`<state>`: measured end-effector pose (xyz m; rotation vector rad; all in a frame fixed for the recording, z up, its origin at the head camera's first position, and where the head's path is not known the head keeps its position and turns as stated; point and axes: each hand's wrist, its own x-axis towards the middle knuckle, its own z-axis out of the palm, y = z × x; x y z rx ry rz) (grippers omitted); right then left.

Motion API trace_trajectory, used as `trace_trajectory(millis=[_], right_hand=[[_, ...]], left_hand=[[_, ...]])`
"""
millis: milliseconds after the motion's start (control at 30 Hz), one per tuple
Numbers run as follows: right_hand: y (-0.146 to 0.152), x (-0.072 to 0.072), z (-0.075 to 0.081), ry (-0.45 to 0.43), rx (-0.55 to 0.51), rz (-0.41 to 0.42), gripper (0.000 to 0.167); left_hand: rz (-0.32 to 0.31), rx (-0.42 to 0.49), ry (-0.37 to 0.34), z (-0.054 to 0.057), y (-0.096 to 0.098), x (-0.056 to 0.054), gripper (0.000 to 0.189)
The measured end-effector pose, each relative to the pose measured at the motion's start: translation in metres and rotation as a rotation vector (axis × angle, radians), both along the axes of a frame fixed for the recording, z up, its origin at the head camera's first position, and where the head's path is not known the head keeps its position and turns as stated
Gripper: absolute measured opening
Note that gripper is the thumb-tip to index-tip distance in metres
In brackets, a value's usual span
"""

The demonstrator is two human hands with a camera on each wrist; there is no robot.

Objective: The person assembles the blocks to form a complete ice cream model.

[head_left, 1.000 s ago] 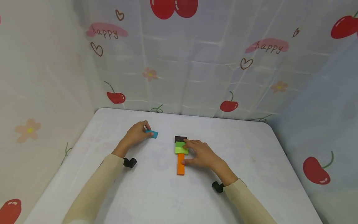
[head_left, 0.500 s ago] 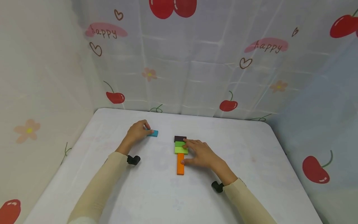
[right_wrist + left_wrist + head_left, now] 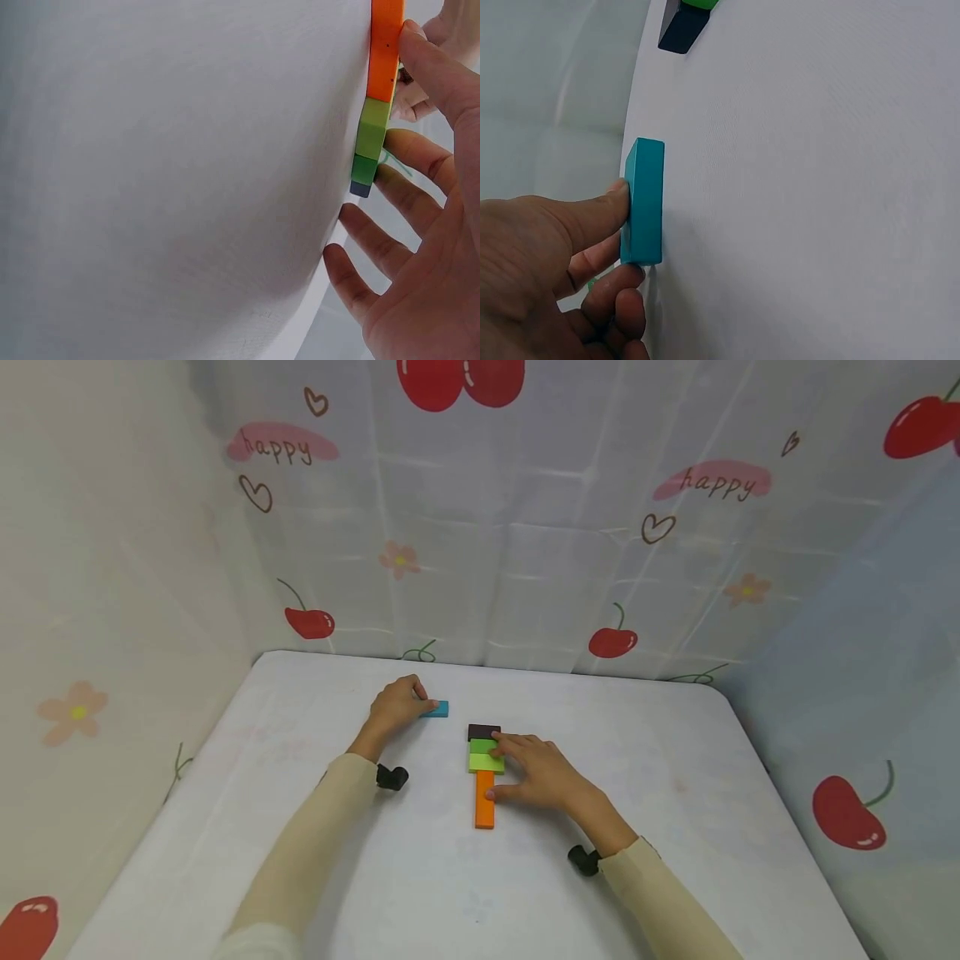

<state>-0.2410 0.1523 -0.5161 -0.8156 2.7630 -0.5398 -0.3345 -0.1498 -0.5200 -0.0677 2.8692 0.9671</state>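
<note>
My left hand (image 3: 397,703) pinches a blue rectangular block (image 3: 438,709) between thumb and fingers, to the left of and beyond a row of blocks. In the left wrist view the thumb presses one face of this block (image 3: 646,202), and the other fingers curl below and behind it. The row starts at the far end with a black block (image 3: 480,732), then a green block (image 3: 480,747), a light green block (image 3: 483,764) and a long orange block (image 3: 484,806). Over its right side lies my right hand (image 3: 543,774), fingers spread, thumb tip at the orange block, fingertips at the green and black ones.
A white cloth-covered table (image 3: 420,877) carries the blocks. Behind it hangs a pale curtain (image 3: 480,560) printed with cherries and hearts, which continues along both sides. Each wrist wears a small black camera, such as the left wrist's camera (image 3: 392,777).
My left hand has moved right and slightly away from me with the blue block, which now lies nearer the black block. The right hand and the row have stayed put.
</note>
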Motion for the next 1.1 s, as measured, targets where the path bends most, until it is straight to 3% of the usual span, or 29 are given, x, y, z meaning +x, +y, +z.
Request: trace_trajectory(millis=[367, 1100], right_hand=[[0.002, 0.001, -0.001, -0.025, -0.005, -0.016, 0.067], [0.002, -0.001, -0.002, -0.007, 0.007, -0.012, 0.069]], left_hand=[[-0.029, -0.011, 0.022, 0.008, 0.042, -0.006, 0.033], [-0.082, -0.067, 0.02, 0.011, 0.094, -0.02, 0.032]])
